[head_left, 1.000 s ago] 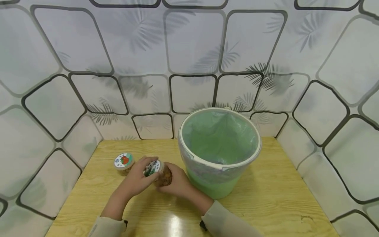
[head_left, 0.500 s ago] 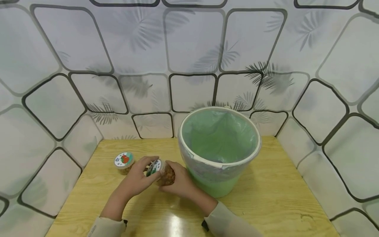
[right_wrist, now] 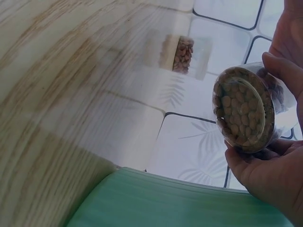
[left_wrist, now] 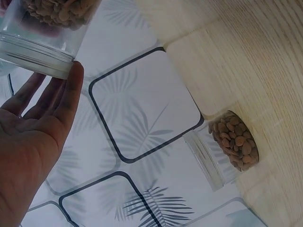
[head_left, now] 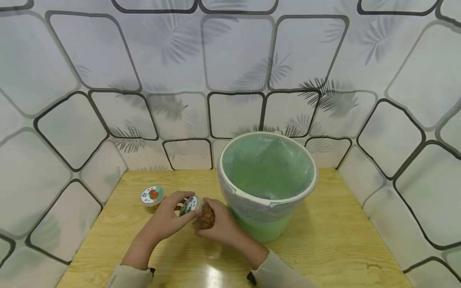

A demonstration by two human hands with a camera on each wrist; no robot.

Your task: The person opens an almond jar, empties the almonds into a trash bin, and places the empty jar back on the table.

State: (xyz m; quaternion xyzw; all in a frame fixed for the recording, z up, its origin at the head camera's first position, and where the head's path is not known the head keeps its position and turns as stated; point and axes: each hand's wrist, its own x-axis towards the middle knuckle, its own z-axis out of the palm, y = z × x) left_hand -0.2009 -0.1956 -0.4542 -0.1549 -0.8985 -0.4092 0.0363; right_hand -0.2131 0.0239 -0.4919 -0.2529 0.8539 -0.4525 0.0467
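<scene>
Both hands hold a clear plastic jar (head_left: 206,217) of brown, nut-like pieces, tilted with its lid (head_left: 188,205) toward the left. My left hand (head_left: 167,218) has its fingers and thumb spread around the lid, seen also at the rim in the left wrist view. The jar's body is gripped by my right hand (head_left: 222,224), thumb and fingers on opposite sides. In the right wrist view the jar's base (right_wrist: 244,111) shows, packed with the pieces. A second jar (head_left: 152,197), with a red-fruit picture on its lid, stands upright left of the left hand.
A green bucket (head_left: 257,228) with a white rim and a clear liner stands just right of the right hand. Under everything lies a wood-grain tabletop (head_left: 335,240). Patterned wall covering (head_left: 234,114) encloses the back and both sides.
The held jar and my right hand have shifted slightly to the right, and more of the jar's body shows between the hands. My left hand stays at the lid. The second jar stands unmoved.
</scene>
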